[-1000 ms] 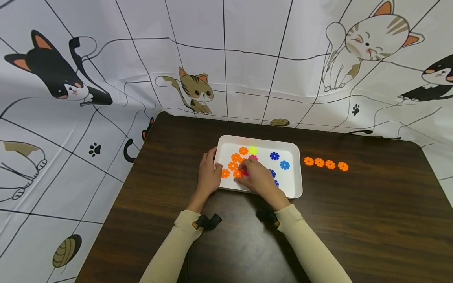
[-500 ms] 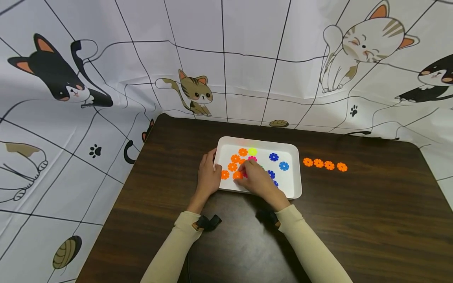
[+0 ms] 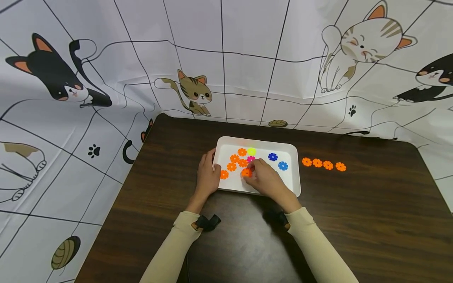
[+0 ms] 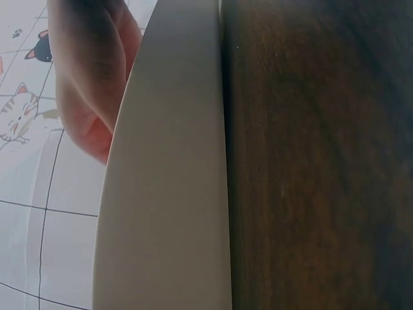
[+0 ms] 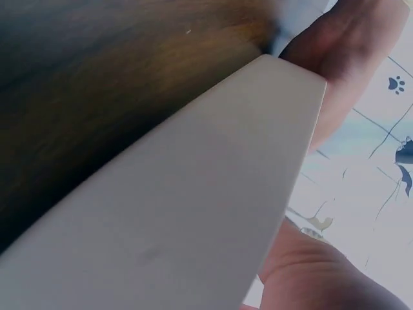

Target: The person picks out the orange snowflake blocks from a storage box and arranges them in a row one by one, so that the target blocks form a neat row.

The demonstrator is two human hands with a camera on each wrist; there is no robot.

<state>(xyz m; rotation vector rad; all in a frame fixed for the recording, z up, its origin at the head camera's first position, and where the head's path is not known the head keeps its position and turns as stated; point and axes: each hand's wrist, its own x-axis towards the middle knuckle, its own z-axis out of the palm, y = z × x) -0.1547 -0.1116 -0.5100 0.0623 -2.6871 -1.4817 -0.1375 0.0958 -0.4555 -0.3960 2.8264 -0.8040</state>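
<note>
A shallow white tray (image 3: 291, 181) lies on the table, holding notched, flower-shaped plastic discs. My left hand (image 3: 208, 176) grips its left end, thumb at the rim and fingers along the outer side. Over the tray, my right hand (image 3: 267, 180) pinches an orange disc (image 3: 246, 173) between thumb and fingers. Several other orange discs (image 3: 231, 167) lie to the left of that hand. Beyond it are a yellow disc (image 3: 251, 151) and a pink disc (image 3: 250, 159). Farther right sit a dark blue disc (image 3: 273, 157) and a lighter blue disc (image 3: 282, 166). Both wrist views mostly show the tray's outer wall (image 5: 193, 168).
Right of the tray, several orange discs (image 3: 317, 163) form a row on the dark wooden table (image 3: 371, 212). A white curtain (image 3: 247, 31) printed with cats hangs behind the table and along its left side. Both wrists wear black straps.
My right hand has lifted an orange disc off the tray floor and shifted slightly right with it, now covering the lower dark blue discs. The left hand stays on the tray.
</note>
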